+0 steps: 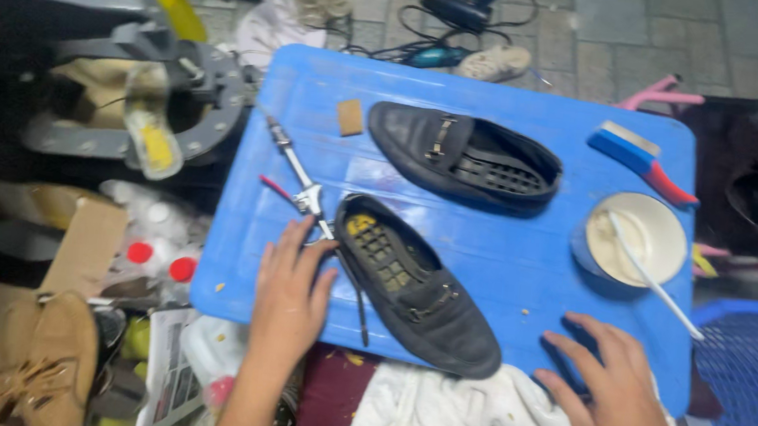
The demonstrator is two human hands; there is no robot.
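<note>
Black loafer (417, 285) lies near counter (522, 253) front edge. My left hand (288, 292) rests open beside it on metal tool (308, 193); right hand (606, 384) open, empty. Risk: a nudge tips it off.

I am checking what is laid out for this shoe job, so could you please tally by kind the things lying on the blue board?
Black loafers: 2
Brushes: 1
Bowls with a white stick: 1
Metal tools, under the left hand: 1
Small tan blocks: 1
Total: 6
The right hand rests at the board's near edge.
</note>
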